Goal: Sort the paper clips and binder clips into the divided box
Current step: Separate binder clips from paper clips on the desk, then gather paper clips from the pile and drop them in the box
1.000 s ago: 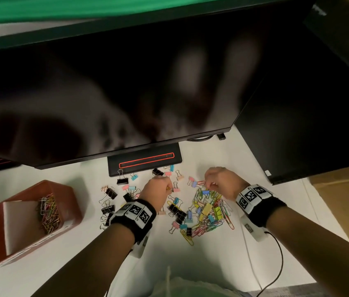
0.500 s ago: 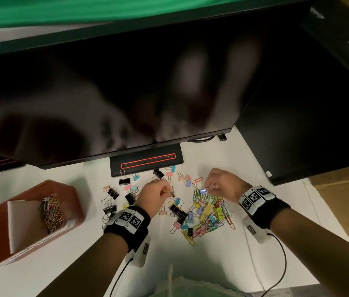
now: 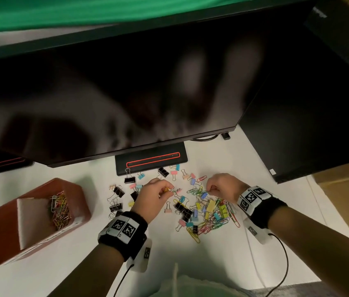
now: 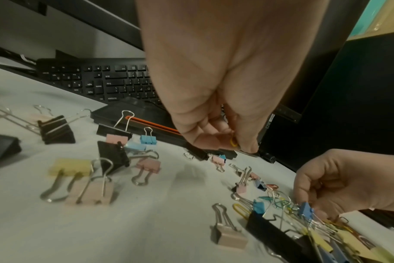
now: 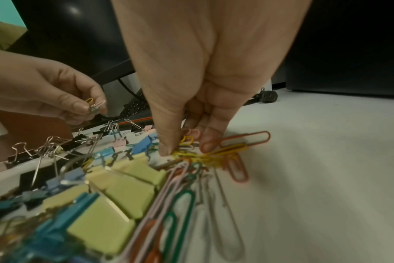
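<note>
Left hand: the left hand [image 3: 152,197] hangs just over the white table [image 3: 66,264], thumb and fingers pinched together on a few small paper clips [image 5: 93,105], a yellow one showing at the fingertips [image 4: 233,142].
Right hand: the right hand [image 3: 222,187] is down at the far edge of the mixed pile [image 3: 209,211], thumb [image 5: 167,140] and fingers closed on a little bunch of small clips [image 5: 188,140], yellow and pink among them; the fingertips touch the tangle on the table.
Pile: big paper clips in orange, green, pink and yellow lie tangled with yellow, blue and black binder clips [image 5: 124,186], between the two wrists and toward the person.
Loose binder clips: black, pink and blue ones [image 4: 146,138] are scattered across the table to the left of the pile and up to the monitor base [image 3: 151,160].
Box: the red-brown divided box [image 3: 4,243] sits well to the left, apart from both hands; a white divider [image 3: 29,219] splits it, and a heap of coloured paper clips [image 3: 61,211] fills the far compartment.
Backdrop: a dark monitor [image 3: 126,82] overhangs the table, a black keyboard [image 4: 101,80] lying beneath it.
</note>
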A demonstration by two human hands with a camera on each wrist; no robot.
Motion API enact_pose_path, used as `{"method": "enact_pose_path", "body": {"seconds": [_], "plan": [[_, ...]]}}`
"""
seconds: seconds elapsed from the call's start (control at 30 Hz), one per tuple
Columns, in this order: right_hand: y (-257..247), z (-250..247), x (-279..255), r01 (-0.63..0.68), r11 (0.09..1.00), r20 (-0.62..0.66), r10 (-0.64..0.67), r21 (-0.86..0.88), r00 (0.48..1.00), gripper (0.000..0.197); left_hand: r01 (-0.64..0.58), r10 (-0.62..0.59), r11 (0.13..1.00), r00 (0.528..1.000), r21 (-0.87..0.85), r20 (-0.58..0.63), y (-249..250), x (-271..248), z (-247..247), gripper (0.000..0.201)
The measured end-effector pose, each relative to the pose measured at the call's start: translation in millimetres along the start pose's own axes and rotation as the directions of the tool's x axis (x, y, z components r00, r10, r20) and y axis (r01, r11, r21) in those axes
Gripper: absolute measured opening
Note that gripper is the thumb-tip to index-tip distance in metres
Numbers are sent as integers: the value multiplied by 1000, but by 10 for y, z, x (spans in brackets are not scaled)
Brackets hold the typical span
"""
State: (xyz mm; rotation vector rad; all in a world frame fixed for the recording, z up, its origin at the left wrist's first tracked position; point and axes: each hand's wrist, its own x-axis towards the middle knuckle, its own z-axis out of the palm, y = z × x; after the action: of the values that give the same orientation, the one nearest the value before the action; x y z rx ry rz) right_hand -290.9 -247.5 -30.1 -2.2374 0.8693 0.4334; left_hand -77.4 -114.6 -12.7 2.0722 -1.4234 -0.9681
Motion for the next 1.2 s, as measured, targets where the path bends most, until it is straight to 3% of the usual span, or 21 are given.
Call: {"method": "enact_pose_path", "body": {"seconds": [0.2, 0.4, 0.5, 0.57, 0.73, 0.8, 0.9, 0.97, 1.07, 1.2], "plan": [[-53, 82, -18, -19, 999, -19, 19, -32, 1000, 20, -14, 14, 1000, 1000, 9, 12, -134, -145, -90, 13], [-339, -55, -85, 70, 997, -185, -62, 40, 981, 14, -10, -1, 994, 995, -107, -100, -265, -414, -472, 11], [-822, -183, -11, 227, 973, -285, -209, 32, 935, 11, 13, -33, 995, 977, -97, -211, -414, -615, -862, 10], [-1275, -256, 116, 329, 944, -307, -305, 26, 901, 8, 98, -122, 991, 950, -96, -288, -562, -781, -1174, 7], [-2616, -143, 638, 524, 851, -303, -495, 17, 814, 6, 326, -315, 943, 821, -61, -476, -1094, -1166, -1819, 9], [-3093, 27, 861, 526, 849, -271, -495, 51, 826, 8, 389, -374, 919, 798, -71, -473, -1327, -1201, -1949, 14], [-3538, 337, 1183, 413, 905, -173, -393, 100, 903, 15, 391, -424, 906, 824, -166, -376, -1541, -1164, -2022, 15], [-3648, 494, 1297, 332, 936, -116, -318, 121, 941, 28, 404, -423, 906, 850, -125, -315, -1632, -1154, -2028, 26], [-3625, 540, 1235, 363, 917, -154, -340, 164, 928, 36, 339, -343, 939, 890, -66, -300, -1608, -1172, -2032, 35], [-3168, 389, 892, 392, 892, -246, -338, 223, 908, 27, 124, -158, 984, 938, -127, -309, -1258, -1150, -1881, 29]]}}
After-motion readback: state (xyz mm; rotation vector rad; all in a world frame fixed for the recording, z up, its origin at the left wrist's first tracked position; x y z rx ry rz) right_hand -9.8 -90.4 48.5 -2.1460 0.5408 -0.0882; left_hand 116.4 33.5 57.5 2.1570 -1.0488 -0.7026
